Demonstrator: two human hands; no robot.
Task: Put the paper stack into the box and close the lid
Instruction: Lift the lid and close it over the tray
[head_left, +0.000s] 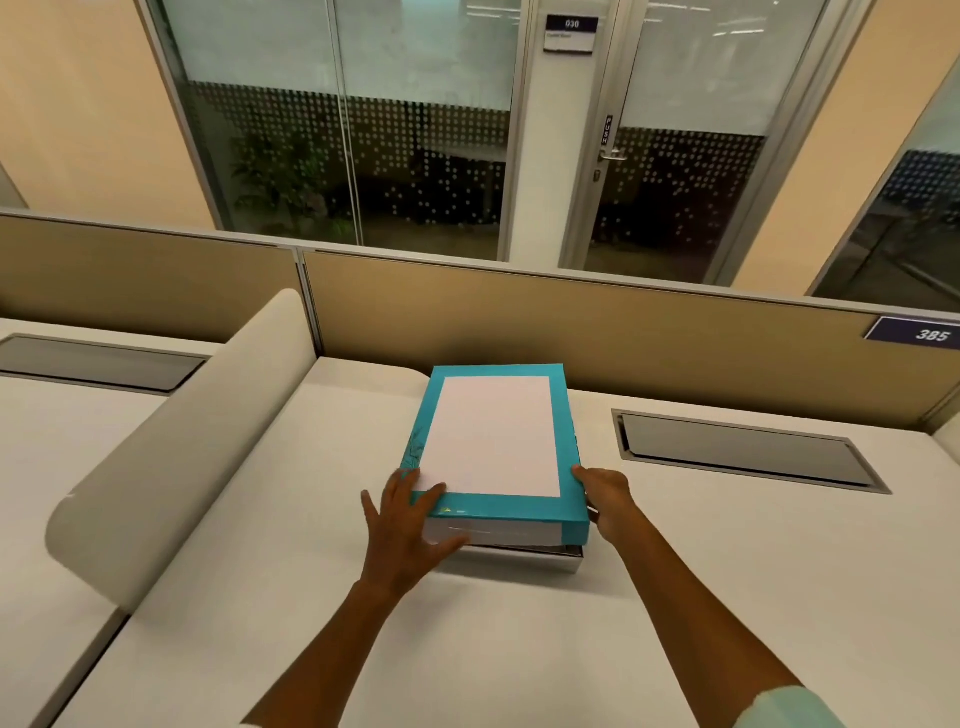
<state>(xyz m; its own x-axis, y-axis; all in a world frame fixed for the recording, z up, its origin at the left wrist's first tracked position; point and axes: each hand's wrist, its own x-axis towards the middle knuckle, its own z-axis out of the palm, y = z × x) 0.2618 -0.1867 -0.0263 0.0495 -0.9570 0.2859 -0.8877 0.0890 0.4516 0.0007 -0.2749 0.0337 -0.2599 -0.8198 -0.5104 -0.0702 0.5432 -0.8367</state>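
Observation:
A teal box lid (498, 506) with a large white panel on top lies over the box in the middle of the desk. Under the lid's near edge shows the white side of the paper stack (493, 534), and below that the pale box base (524, 560) rests on the desk. My left hand (410, 525) grips the lid's near left corner, fingers on top and thumb under the edge. My right hand (605, 499) holds the near right corner from the side. The lid's near end sits slightly above the base.
The box stands on a white desk (311, 597). A curved beige divider (171, 457) rises to the left. A recessed grey cable tray (743, 449) lies to the right, another tray (98, 361) at far left. A tan partition wall (571, 317) runs behind the box.

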